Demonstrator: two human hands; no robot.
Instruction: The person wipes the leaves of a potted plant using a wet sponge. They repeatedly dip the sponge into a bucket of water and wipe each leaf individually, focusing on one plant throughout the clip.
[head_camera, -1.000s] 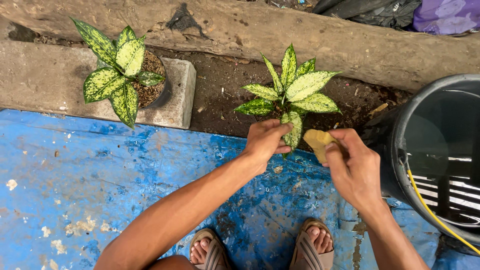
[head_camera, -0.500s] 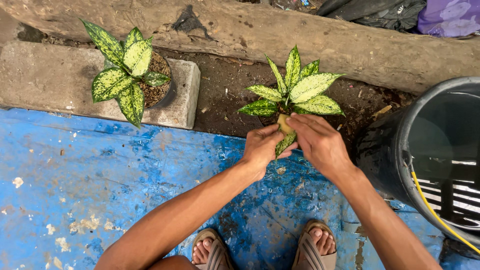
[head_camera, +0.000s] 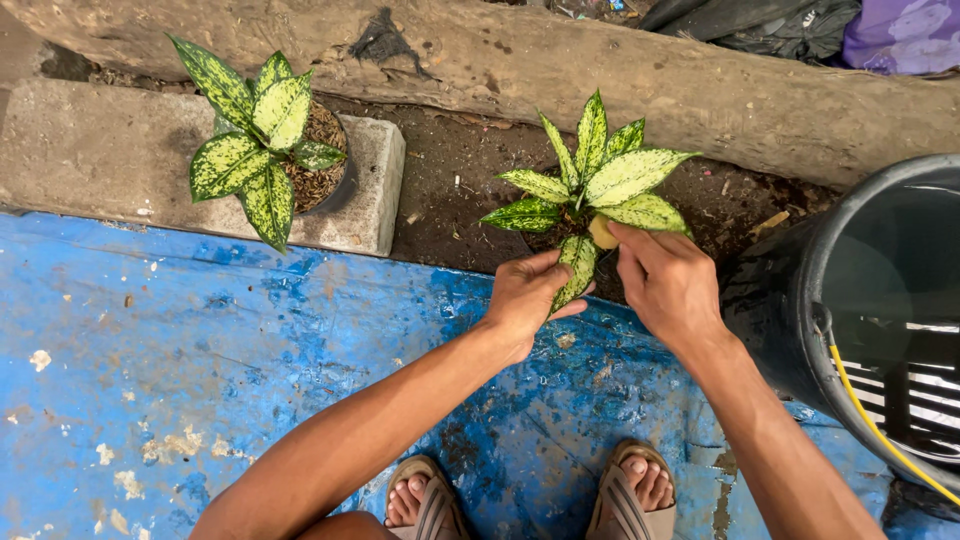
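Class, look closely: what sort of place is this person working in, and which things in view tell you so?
Probably an outdoor garden or yard work spot: bare soil runs along a rough log, a spotted-leaf plant sits between the hands, and a second potted plant stands on a concrete block.

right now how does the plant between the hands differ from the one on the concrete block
The plant at the hands sits low by dark soil, its base hidden; the potted plant stands in a dark pot on the concrete block. The first is touched by the left hand and right hand, which presses a small yellow piece to it; the second stands untouched. Both have green leaves speckled cream-yellow.
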